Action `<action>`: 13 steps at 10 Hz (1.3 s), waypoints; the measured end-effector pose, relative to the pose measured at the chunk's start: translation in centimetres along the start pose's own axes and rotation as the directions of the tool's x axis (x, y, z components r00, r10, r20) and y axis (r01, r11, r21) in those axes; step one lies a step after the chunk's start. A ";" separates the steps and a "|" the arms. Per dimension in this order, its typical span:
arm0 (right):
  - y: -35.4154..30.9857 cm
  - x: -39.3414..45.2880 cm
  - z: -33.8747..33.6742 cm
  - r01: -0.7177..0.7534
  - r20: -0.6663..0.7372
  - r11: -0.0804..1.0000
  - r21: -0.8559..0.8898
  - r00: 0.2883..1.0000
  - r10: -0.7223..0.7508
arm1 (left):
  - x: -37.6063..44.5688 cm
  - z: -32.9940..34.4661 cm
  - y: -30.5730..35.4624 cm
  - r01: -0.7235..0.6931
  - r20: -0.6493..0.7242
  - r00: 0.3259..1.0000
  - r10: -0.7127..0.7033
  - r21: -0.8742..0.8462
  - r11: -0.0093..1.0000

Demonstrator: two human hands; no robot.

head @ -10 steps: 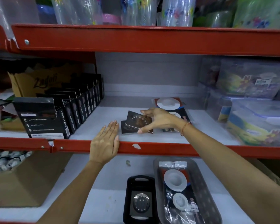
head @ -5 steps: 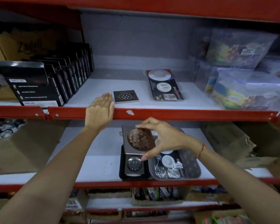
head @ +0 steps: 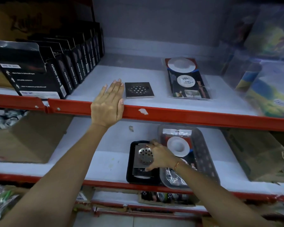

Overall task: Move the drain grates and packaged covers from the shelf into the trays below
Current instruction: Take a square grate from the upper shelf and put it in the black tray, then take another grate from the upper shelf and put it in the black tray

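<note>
- One left hand (head: 107, 104) lay flat and empty, fingers spread, on the red shelf edge (head: 170, 114).
- Right hand (head: 159, 157) pinched the square steel drain grate (head: 143, 158) over the black tray (head: 129, 167); best lowered flat, squarely atop the grate beneath.

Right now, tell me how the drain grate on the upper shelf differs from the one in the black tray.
The upper-shelf grate looks dark; the tray grate looks bright and silvery. The upper-shelf grate lies flat and untouched beside the left hand, which rests on the shelf edge; the tray grate is in the right hand grip, over the black tray, apparently stacked on another grate. Both are square plates with a round perforated centre.
</note>
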State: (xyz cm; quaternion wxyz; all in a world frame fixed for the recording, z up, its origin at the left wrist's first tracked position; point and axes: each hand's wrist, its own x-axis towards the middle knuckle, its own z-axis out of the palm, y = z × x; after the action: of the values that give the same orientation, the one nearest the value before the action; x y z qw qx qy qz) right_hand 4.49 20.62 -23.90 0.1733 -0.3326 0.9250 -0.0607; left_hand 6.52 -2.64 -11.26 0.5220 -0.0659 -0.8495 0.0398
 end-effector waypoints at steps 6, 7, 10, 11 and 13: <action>0.1 5.4 3.3 -0.033 0.080 0.989 -0.144 0.996 0.045 | -0.3 1.0 -0.3 -0.041 -0.097 0.994 0.046 0.049 0.998; 0.0 4.9 3.2 -0.009 0.053 0.987 -0.162 0.998 0.018 | -0.3 0.9 -0.2 -0.031 -0.085 0.996 0.034 0.036 0.999; -1.8 -0.8 -3.3 0.161 -0.217 0.976 -0.148 0.957 -0.191 | 0.2 -0.5 0.5 0.038 0.053 0.998 -0.039 0.020 0.999; -3.5 -4.2 -7.5 0.232 -0.345 0.965 -0.122 0.902 -0.261 | 0.2 -1.4 1.0 0.078 0.120 0.990 -0.079 0.008 0.997; -6.9 -8.7 -15.9 0.398 -0.610 0.915 0.067 0.742 -0.278 | 0.4 -2.6 1.3 0.111 0.226 0.968 -0.107 -0.003 0.994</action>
State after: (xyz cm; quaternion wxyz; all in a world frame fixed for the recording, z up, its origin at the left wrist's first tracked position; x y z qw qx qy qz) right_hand 9.11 20.83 -5.09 -0.1045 -0.4417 0.8457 -0.2806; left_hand 8.76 -1.34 -9.87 0.4230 -0.0182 -0.9059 0.0116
